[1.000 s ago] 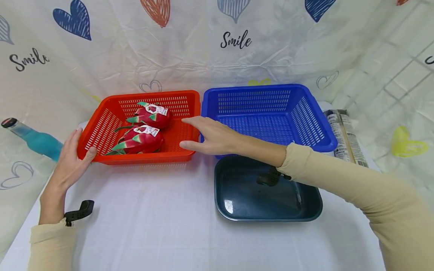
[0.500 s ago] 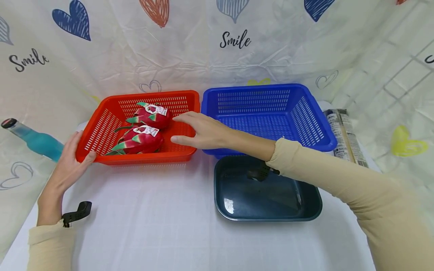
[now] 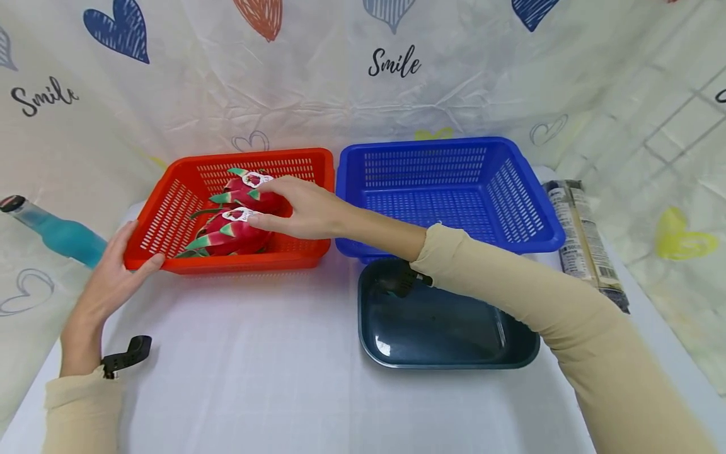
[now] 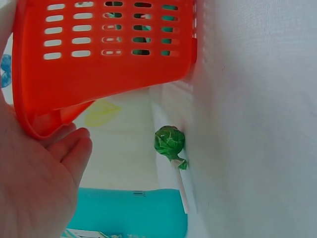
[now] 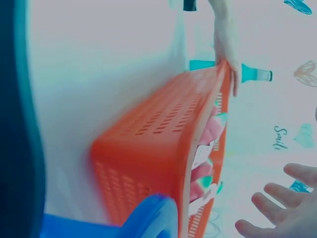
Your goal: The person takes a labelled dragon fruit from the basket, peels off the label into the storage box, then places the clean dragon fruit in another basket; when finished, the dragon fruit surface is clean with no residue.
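Note:
My left hand (image 3: 113, 271) grips the left front corner of the red basket (image 3: 244, 262), thumb over the rim and fingers along the outside. Inside the basket lie two pink dragon fruits with green-tipped scales and white labels, a front dragon fruit (image 3: 244, 236) and a rear dragon fruit (image 3: 242, 195). Reaching in from the right, my right hand (image 3: 306, 208) hovers over them with its thumb and fingers spread apart. It overlaps the right side of both fruits in the head view. The right wrist view shows its fingertips (image 5: 245, 228) separated and holding nothing.
A blue basket (image 3: 448, 221) stands right of the red one, with a dark tray (image 3: 431, 340) in front, under my right forearm. A long printed packet (image 3: 584, 233) lies far right. Left are a teal bottle (image 3: 74, 243) and a green-wrapped lollipop (image 4: 169, 141).
My right hand has moved left, from the red basket's right rim to over the dragon fruits. My left hand stays on the basket corner, and the fruits have not moved.

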A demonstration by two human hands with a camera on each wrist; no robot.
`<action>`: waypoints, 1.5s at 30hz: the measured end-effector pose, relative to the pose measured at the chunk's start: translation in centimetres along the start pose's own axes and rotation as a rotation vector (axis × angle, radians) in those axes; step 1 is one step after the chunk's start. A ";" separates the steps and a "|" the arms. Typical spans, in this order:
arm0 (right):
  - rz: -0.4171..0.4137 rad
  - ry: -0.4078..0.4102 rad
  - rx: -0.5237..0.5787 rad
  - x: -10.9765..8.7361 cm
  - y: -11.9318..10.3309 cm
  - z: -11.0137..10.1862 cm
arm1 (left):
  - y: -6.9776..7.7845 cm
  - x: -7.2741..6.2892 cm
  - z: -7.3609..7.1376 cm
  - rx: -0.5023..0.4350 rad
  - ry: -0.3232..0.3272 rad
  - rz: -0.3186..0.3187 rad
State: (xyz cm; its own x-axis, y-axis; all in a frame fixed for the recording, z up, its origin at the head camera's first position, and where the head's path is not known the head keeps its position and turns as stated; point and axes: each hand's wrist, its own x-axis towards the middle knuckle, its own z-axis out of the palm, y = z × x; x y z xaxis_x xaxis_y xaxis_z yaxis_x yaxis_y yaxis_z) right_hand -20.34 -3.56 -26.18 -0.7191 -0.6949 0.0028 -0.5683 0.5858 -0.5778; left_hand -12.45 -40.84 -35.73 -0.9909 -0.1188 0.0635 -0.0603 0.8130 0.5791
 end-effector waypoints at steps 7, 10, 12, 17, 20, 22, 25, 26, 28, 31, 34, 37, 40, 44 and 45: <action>-0.014 -0.020 -0.020 1.8 -0.6 0.4 | 0.0 0.1 0.3 -0.018 -0.001 -0.010; -0.021 -0.019 -0.012 2.6 -0.6 0.4 | 0.0 0.1 0.4 -0.020 -0.003 -0.014; -0.020 -0.017 -0.002 3.1 -0.6 0.4 | 0.0 0.1 0.5 -0.020 -0.004 -0.020; -0.015 -0.022 0.011 4.0 -0.4 0.5 | -0.1 0.1 0.6 -0.028 -0.002 -0.018; -0.024 -0.034 0.005 4.6 -0.2 0.5 | -0.1 0.2 0.6 -0.033 0.004 -0.008; -0.026 -0.034 0.010 5.1 -0.3 0.3 | -0.1 0.2 0.5 -0.027 0.010 -0.007; -0.032 -0.019 0.038 6.0 -0.5 -0.2 | -0.1 0.2 0.4 -0.026 0.014 -0.002; -0.027 -0.014 0.046 6.3 -0.7 -0.3 | -0.1 0.2 0.3 -0.027 0.015 -0.001; -0.018 -0.010 0.061 6.9 -0.8 -0.5 | -0.2 0.3 0.2 -0.032 0.013 0.002; -0.010 -0.029 0.060 7.7 -1.0 -0.4 | -0.3 0.4 0.2 -0.033 0.013 -0.002; -0.003 -0.062 0.046 8.3 -0.8 0.1 | -0.3 0.4 0.2 -0.030 0.008 -0.007; -0.007 -0.093 0.036 8.9 -0.7 0.6 | -0.3 0.4 0.1 -0.032 0.005 -0.010; -0.025 -0.115 0.038 9.4 -0.7 0.9 | -0.3 0.3 0.0 -0.034 0.007 -0.007; -0.055 -0.160 0.057 9.9 -0.9 1.3 | -0.2 0.3 0.0 -0.027 0.006 -0.009; -0.061 -0.172 0.056 10.1 -1.1 1.4 | -0.2 0.3 -0.1 -0.026 0.006 -0.009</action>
State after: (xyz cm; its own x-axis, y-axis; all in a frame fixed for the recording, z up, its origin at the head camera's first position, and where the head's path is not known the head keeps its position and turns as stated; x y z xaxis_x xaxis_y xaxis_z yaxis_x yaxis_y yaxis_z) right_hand -26.40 -11.75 -26.69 -0.6022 -0.7924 -0.0976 -0.5821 0.5194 -0.6256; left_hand -12.69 -41.08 -35.79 -0.9896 -0.1297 0.0630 -0.0662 0.7967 0.6007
